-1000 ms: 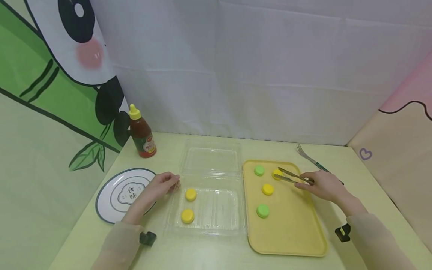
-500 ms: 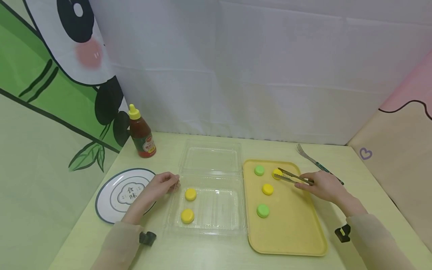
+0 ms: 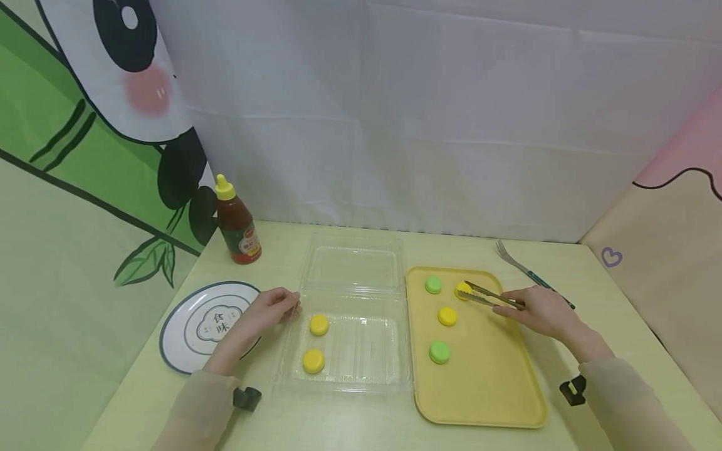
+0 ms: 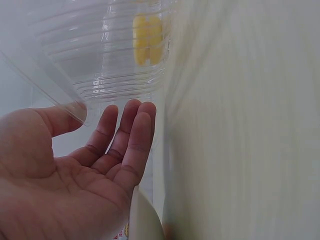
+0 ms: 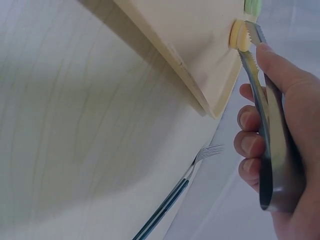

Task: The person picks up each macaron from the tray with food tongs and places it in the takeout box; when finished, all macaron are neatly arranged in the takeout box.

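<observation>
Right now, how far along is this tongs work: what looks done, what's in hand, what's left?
Done, it seems: two yellow macarons sit in the clear box. In hand: the right hand holds tongs at a yellow macaron on the tray, their grip unclear. Perhaps left there: another yellow macaron and two green macarons; the lid is open.

Free room over tray (image 3: 479, 394), near end; macarons (image 3: 448, 316) beyond
</observation>
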{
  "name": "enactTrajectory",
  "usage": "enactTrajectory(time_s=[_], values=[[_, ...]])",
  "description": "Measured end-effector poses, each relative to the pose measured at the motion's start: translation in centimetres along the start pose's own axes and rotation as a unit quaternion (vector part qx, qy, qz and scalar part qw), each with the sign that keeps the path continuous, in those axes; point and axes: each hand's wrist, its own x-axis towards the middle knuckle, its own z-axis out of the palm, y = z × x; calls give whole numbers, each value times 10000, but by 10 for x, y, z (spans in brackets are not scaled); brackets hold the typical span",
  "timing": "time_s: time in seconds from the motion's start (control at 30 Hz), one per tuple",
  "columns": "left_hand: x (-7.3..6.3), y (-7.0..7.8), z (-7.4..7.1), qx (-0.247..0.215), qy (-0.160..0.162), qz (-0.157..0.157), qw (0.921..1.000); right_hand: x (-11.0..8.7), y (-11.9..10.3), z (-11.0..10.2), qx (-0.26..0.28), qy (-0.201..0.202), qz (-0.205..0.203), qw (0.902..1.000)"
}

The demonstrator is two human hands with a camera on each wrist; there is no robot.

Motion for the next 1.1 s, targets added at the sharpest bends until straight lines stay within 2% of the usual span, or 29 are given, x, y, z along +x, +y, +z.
enactTrajectory(time_s=[0.73,1.1], values=[[-1,0,0,5,-14,-17,10000,-1,-2,-5,-10,26,-57,10000],[0,-1,0,53,3,-6,10000,0,-7,-14,-113,91,-287,9995]])
